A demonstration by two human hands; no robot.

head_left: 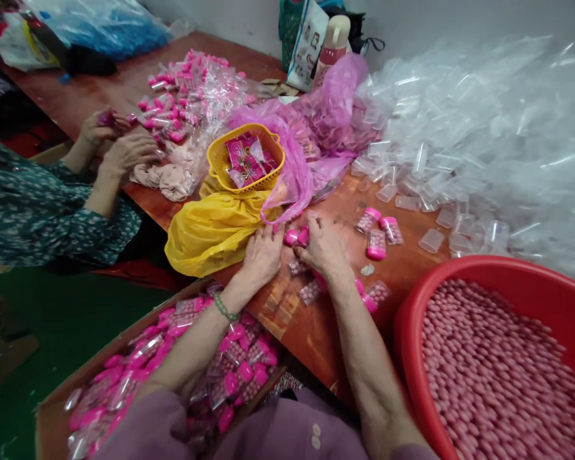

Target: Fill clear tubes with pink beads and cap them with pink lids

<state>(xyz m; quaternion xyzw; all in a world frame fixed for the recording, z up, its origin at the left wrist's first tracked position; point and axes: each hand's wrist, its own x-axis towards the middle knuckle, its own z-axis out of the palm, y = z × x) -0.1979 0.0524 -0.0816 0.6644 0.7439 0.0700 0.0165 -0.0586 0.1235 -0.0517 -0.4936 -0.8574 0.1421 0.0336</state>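
My left hand [262, 254], with a green bead bracelet [225, 308] on its wrist, is at the table's near edge beside a yellow plastic bag [206, 233]. Its fingers are bent and pressed together; a bit of pink shows at their tips, and what they hold is hidden. My right hand [324, 248] curls over pink-capped jars, its fingertips against a pink cap [292, 237] between the hands. Below my right wrist lie clear jars [310, 292] of pink balls. Three more filled jars [376, 243] stand or lie to the right.
A red tub [414, 306] of pink balls is at right; clear empty containers [431, 241] pile behind it. A box [52, 415] of filled jars sits below left. A yellow basket [213, 156] holds pink packets. A co-worker's hands [127, 153] work at left near pink-capped containers [172, 118].
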